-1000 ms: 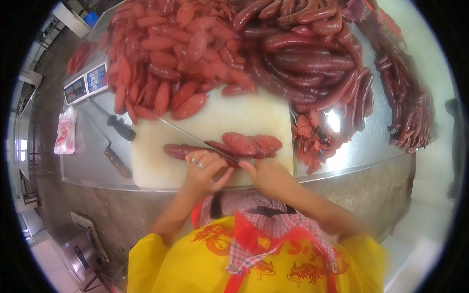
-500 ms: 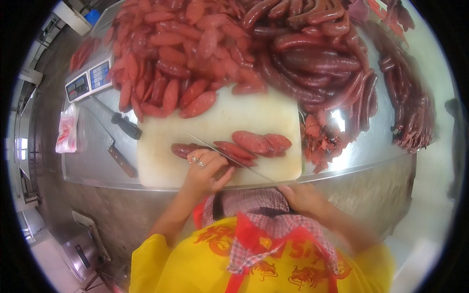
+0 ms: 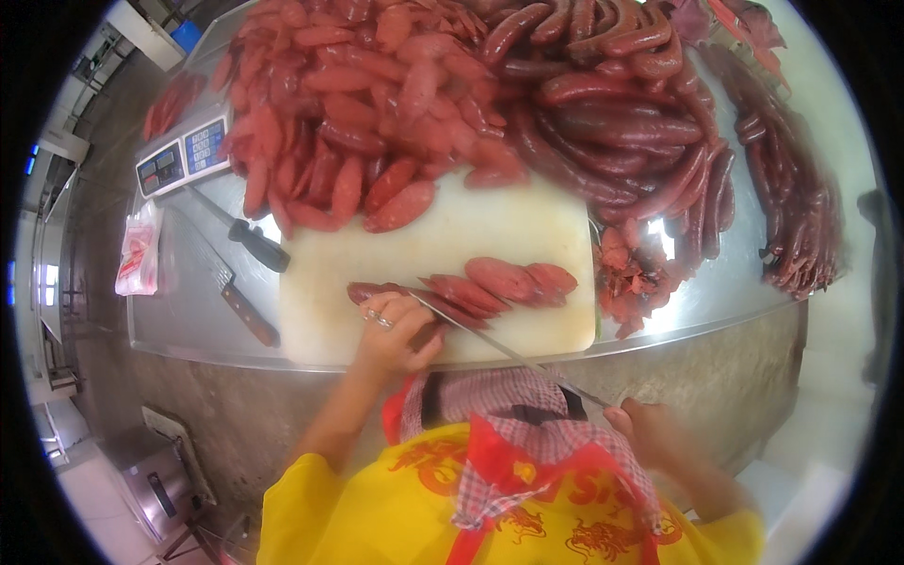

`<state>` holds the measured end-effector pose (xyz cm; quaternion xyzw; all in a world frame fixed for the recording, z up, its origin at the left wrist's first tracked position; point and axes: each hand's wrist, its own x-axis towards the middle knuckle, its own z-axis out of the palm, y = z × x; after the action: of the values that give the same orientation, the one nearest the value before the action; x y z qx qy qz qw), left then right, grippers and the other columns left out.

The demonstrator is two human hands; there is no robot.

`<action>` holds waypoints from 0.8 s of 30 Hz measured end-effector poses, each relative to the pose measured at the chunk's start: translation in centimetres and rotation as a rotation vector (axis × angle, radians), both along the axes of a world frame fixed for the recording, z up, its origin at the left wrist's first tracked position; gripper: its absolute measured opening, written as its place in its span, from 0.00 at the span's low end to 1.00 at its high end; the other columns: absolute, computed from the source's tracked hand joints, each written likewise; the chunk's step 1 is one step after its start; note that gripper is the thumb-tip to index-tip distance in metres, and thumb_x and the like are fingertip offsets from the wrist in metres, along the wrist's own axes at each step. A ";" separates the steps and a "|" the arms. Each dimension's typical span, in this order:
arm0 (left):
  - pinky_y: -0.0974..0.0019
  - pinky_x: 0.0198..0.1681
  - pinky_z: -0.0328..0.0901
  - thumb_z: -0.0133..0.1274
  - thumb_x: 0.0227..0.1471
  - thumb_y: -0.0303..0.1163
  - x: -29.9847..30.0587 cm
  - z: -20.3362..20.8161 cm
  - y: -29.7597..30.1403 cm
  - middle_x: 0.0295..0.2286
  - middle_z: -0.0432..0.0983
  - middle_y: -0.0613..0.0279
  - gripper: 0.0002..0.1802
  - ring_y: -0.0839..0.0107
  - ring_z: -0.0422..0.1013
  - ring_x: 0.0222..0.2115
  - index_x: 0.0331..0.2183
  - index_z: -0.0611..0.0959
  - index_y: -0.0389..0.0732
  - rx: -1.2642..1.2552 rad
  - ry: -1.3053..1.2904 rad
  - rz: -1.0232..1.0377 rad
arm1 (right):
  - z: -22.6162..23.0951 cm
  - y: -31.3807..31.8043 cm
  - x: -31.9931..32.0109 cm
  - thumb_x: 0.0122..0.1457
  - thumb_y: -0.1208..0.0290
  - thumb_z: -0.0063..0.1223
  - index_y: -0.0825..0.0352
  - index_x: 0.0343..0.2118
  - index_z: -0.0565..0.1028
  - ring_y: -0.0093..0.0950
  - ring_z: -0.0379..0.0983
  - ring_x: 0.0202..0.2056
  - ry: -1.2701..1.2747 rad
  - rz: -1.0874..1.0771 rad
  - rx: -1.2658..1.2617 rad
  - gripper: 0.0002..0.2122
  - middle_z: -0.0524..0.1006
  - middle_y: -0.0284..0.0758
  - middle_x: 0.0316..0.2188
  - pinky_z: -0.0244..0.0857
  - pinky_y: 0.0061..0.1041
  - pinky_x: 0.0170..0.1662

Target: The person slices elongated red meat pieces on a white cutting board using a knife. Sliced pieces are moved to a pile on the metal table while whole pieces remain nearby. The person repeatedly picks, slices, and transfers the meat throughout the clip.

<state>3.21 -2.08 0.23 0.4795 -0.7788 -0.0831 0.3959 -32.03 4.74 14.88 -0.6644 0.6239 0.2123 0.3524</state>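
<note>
My left hand is closed on a dark red sausage that lies on the white cutting board. My right hand, beyond the board's near right edge, grips a long thin knife. Its blade slants up and left, its tip end against the sausage beside my left fingers. Just right of the blade, slanting slices lean together, and wider oval slices overlap behind them.
A large heap of sausage slices covers the board's far side. Whole sausages pile at the far right, with peeled scraps below. Left are a scale, a black-handled tool, a wooden-handled fork and a plastic packet.
My right hand has drawn the knife back toward the lower right, so its tip now lies near the left fingers. The left hand stays on the sausage. The whole view has shifted slightly.
</note>
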 end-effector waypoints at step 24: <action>0.58 0.42 0.62 0.63 0.31 0.24 0.9 0.3 0.4 0.31 0.72 0.60 0.16 0.58 0.67 0.35 0.30 0.79 0.42 0.028 0.035 0.045 | -8.5 -5.3 10.9 0.66 0.49 0.39 0.72 0.33 0.75 0.54 0.74 0.29 -0.429 0.059 -0.181 0.25 0.77 0.53 0.26 0.68 0.48 0.34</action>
<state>4.06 -1.67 0.49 0.5007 -0.7596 -0.0933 0.4045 -21.17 -0.59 6.35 -0.7411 0.5315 0.0196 0.4097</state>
